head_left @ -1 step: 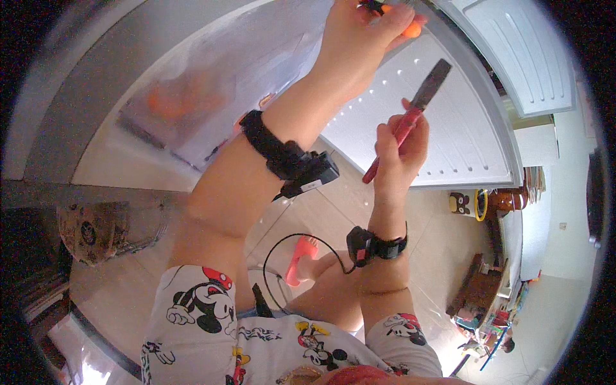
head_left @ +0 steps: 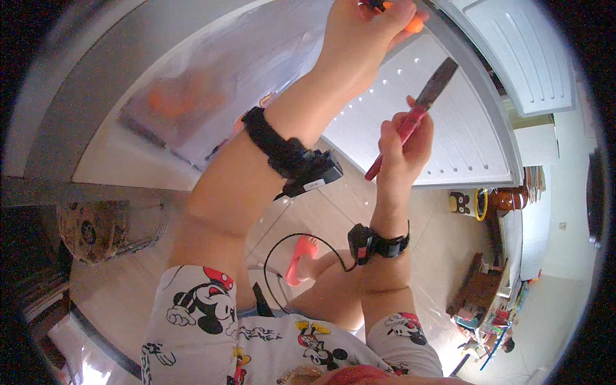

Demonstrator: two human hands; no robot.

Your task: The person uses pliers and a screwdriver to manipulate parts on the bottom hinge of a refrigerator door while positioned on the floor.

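My left hand (head_left: 366, 32) reaches to the top edge of the view, closed round an orange-and-black object (head_left: 414, 24). Its rounded orange end sticks out past the fingers; the rest is hidden or cut off, so I cannot tell its kind. Lower and to the right, my right hand (head_left: 405, 151) grips the red handle of a tool with a flat dark blade (head_left: 438, 82). The blade points up and right, apart from the left hand, in front of a white ribbed fridge door (head_left: 462, 128) that stands open.
At the left is a frosty, see-through drawer (head_left: 212, 96) with blurred orange contents. A second white door (head_left: 523, 54) hangs open at the top right. Below lie floor tiles (head_left: 282, 212), a plastic-wrapped bundle (head_left: 96, 231), and a yellow-rimmed container (head_left: 471, 204). A black cable (head_left: 266, 256) loops near my wrist.
My right hand and the red-handled tool have shifted slightly up and to the right. The left hand has barely moved and keeps its hold.
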